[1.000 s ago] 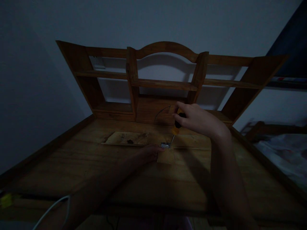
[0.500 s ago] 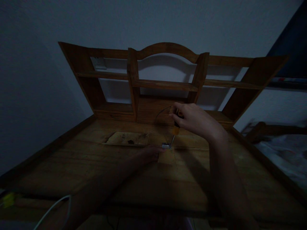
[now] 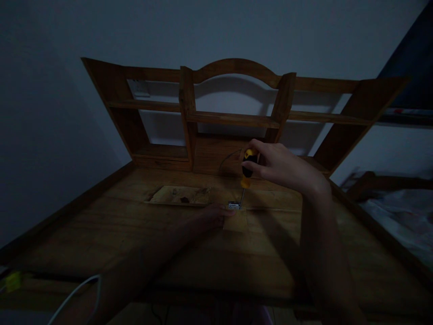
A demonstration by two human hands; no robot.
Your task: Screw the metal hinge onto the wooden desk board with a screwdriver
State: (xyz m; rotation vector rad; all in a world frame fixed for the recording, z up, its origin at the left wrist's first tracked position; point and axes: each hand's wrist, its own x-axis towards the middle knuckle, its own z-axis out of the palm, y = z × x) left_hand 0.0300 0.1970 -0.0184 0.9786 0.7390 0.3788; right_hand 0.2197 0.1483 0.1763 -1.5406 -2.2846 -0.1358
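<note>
My right hand (image 3: 265, 162) is closed round the yellow-and-black handle of a screwdriver (image 3: 249, 168), thumb and fingers on its sides. The screwdriver stands nearly upright, its tip down at the right end of a small shiny metal hinge (image 3: 234, 205). That hinge lies along the far edge of a small pale wooden board (image 3: 236, 222) on the desk. With its fingers at the board's left edge, my left hand (image 3: 214, 215) holds the board, one finger stretched just below the hinge. Dim light hides the other left fingers in part, and any screw is too small to make out.
A wooden shelf unit (image 3: 233, 119) rises at the back of the wooden desk (image 3: 135, 234). Left of the hinge is a lighter, rough-edged patch of wood (image 3: 179, 195). A white cable (image 3: 74, 291) crosses near my left forearm, and a yellow object (image 3: 12, 282) sits at far left.
My right hand has turned about the screwdriver handle, its wrist shifting right and more of the handle showing. The screwdriver tip stays at the hinge, and my left hand has barely moved.
</note>
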